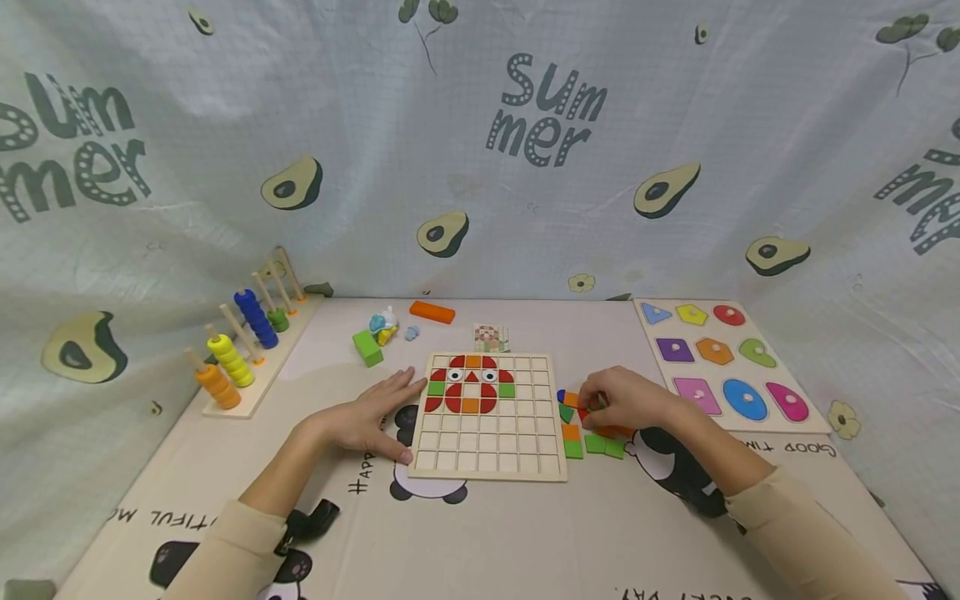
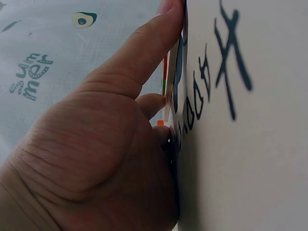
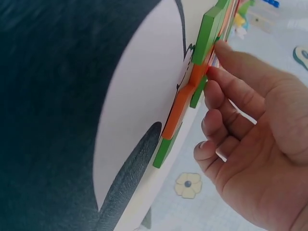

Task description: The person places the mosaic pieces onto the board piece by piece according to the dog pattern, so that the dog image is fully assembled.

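Two bare hands in frame: right hand (image 1: 626,398) is in the loose pieces, fingers bent, thumb and index close together at the tips; can't tell whether they pinch a piece. Red piece (image 1: 582,414) shows right by the fingertips. Left hand (image 1: 367,417) has fingers spread and holds nothing, a fingertip and the thumb at the left edge of the grid board (image 1: 517,446). Board lies flat between the hands; its upper left carries a face of red, orange and green pieces with two eyes (image 1: 454,376), lower rows and right columns bare. Around the right hand, just off the board's right edge: blue piece (image 1: 561,396), dark green piece (image 1: 566,412), an orange tile (image 1: 572,432) touching a green tile (image 1: 573,449), plus a green pair (image 1: 603,446). Pattern card (image 1: 491,338) sits just beyond the board's far edge. Farther out: green block (image 1: 367,348), small toy figure (image 1: 384,325), orange block (image 1: 432,312). Bead rack (image 1: 266,375) far left, shape puzzle (image 1: 660,331) far right, all on a printed cloth (image 1: 480,542).
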`<state>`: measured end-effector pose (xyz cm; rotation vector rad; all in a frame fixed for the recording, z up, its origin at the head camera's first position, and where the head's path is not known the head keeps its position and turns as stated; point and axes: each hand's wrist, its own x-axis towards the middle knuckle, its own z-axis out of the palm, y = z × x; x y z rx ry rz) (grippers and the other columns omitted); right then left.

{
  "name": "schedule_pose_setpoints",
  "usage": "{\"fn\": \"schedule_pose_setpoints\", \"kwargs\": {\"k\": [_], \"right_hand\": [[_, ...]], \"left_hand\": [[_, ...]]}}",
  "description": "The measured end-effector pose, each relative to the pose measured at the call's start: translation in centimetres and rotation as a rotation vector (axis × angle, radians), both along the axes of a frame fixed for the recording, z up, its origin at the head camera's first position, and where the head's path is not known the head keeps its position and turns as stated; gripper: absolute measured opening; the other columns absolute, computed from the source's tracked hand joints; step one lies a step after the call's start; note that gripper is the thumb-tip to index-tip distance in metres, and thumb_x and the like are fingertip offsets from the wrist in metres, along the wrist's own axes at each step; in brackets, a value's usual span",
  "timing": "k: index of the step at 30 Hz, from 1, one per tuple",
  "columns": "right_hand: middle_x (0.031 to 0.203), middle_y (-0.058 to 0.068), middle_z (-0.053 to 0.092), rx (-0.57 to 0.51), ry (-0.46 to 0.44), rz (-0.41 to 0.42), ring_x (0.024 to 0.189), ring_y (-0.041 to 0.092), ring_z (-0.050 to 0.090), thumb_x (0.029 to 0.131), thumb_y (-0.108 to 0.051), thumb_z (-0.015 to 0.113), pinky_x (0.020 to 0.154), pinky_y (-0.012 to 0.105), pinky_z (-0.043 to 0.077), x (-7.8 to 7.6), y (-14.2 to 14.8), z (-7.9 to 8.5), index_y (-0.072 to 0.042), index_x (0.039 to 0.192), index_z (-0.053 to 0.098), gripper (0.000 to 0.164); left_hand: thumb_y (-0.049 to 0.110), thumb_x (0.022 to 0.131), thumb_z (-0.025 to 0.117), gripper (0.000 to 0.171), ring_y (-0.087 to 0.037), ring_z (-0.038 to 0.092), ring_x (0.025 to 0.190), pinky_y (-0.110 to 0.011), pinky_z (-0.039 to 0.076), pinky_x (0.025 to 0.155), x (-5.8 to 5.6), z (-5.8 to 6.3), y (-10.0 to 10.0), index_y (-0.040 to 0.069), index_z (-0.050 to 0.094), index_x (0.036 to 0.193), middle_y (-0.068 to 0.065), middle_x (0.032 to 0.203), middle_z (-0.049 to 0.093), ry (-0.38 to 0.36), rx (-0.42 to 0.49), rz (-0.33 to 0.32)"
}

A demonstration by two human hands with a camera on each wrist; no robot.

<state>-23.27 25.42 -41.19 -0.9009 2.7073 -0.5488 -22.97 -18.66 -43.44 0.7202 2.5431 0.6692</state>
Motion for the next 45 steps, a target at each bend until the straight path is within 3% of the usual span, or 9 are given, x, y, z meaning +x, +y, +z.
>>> {"fn": "schedule_pose_setpoints", "kwargs": {"k": [3, 7, 13, 17, 24, 31, 36, 40, 45], "right_hand": [[0.079, -0.011, 0.057, -0.008, 0.003, 0.014, 0.076, 0.011, 0.053, 0.08, -0.025, 0.079, 0.066, 0.024, 0.049, 0.0, -0.2, -0.1, -0.022, 0.091, 0.07, 0.015], [0.089, -0.006, 0.06, -0.06, -0.079, 0.055, 0.086, 0.014, 0.054, 0.08, -0.016, 0.078, 0.075, 0.026, 0.05, -0.1, -0.3, -0.1, -0.02, 0.094, 0.066, 0.019], [0.083, -0.005, 0.06, -0.139, -0.153, 0.11, 0.083, 0.014, 0.056, 0.087, -0.013, 0.071, 0.069, 0.026, 0.051, -0.5, -0.1, -0.1, -0.016, 0.094, 0.063, 0.011], [0.089, -0.003, 0.061, -0.206, -0.185, 0.117, 0.085, 0.015, 0.057, 0.094, -0.015, 0.063, 0.071, 0.026, 0.051, -0.7, -0.1, 0.2, -0.015, 0.105, 0.063, 0.011], [0.106, 0.003, 0.063, -0.307, -0.131, 0.154, 0.088, 0.015, 0.057, 0.098, -0.013, 0.056, 0.075, 0.028, 0.051, -1.6, -1.9, 1.1, -0.014, 0.112, 0.067, 0.019], [0.103, 0.006, 0.066, -0.31, -0.145, 0.166, 0.087, 0.019, 0.061, 0.097, -0.013, 0.057, 0.074, 0.029, 0.052, -2.4, -5.3, 1.7, -0.014, 0.109, 0.062, 0.013], [0.1, 0.001, 0.064, -0.317, -0.126, 0.221, 0.087, 0.019, 0.057, 0.096, -0.009, 0.058, 0.077, 0.031, 0.051, -3.0, -7.6, 1.9, -0.01, 0.106, 0.065, 0.012], [0.096, -0.003, 0.064, -0.28, -0.132, 0.227, 0.086, 0.014, 0.056, 0.093, -0.009, 0.063, 0.077, 0.029, 0.051, -3.3, -9.1, 1.6, -0.009, 0.109, 0.065, 0.017], [0.083, -0.005, 0.063, -0.195, -0.15, 0.205, 0.078, 0.012, 0.056, 0.088, -0.011, 0.07, 0.071, 0.025, 0.051, -3.5, -10.5, 0.8, -0.012, 0.099, 0.065, 0.012]], "left_hand": [[0.062, 0.065, 0.078, 0.113, -0.03, -0.004, 0.148, -0.061, 0.006, 0.114, 0.1, 0.0, 0.0, 0.03, 0.018, 0.154, -0.002, 0.162, 0.0, 0.0, 0.009, 0.002], [0.063, 0.064, 0.078, 0.114, -0.029, -0.005, 0.148, -0.06, 0.005, 0.114, 0.1, 0.0, 0.0, 0.031, 0.018, 0.154, -0.001, 0.162, 0.0, -0.007, 0.005, 0.008], [0.064, 0.063, 0.078, 0.115, -0.028, -0.005, 0.148, -0.06, 0.006, 0.114, 0.0, 0.1, 0.0, 0.031, 0.017, 0.154, 0.0, 0.162, 0.0, -0.005, -0.004, 0.007], [0.064, 0.063, 0.078, 0.114, -0.026, -0.005, 0.148, -0.059, 0.006, 0.115, 0.0, 0.0, -0.1, 0.033, 0.018, 0.154, 0.002, 0.162, 0.0, -0.012, 0.001, 0.014], [0.063, 0.062, 0.079, 0.114, -0.025, -0.004, 0.148, -0.059, 0.006, 0.115, 0.0, -0.1, -0.1, 0.034, 0.019, 0.154, 0.003, 0.162, 0.0, -0.012, 0.005, 0.023], [0.065, 0.062, 0.078, 0.114, -0.025, -0.005, 0.148, -0.06, 0.006, 0.114, -0.1, -0.1, -0.1, 0.034, 0.018, 0.154, 0.003, 0.162, -0.001, -0.008, -0.003, 0.015], [0.065, 0.062, 0.078, 0.115, -0.025, -0.005, 0.148, -0.058, 0.006, 0.115, -0.1, -0.1, -0.1, 0.034, 0.016, 0.154, 0.003, 0.162, -0.002, -0.014, -0.006, 0.011], [0.065, 0.062, 0.078, 0.115, -0.025, -0.005, 0.148, -0.057, 0.006, 0.115, -0.1, 0.0, -0.2, 0.033, 0.016, 0.154, 0.003, 0.162, -0.001, -0.012, -0.007, 0.006], [0.065, 0.063, 0.078, 0.115, -0.026, -0.005, 0.148, -0.058, 0.005, 0.115, -0.1, -0.1, -0.2, 0.032, 0.017, 0.154, 0.001, 0.162, -0.001, -0.009, 0.002, -0.003]]}}
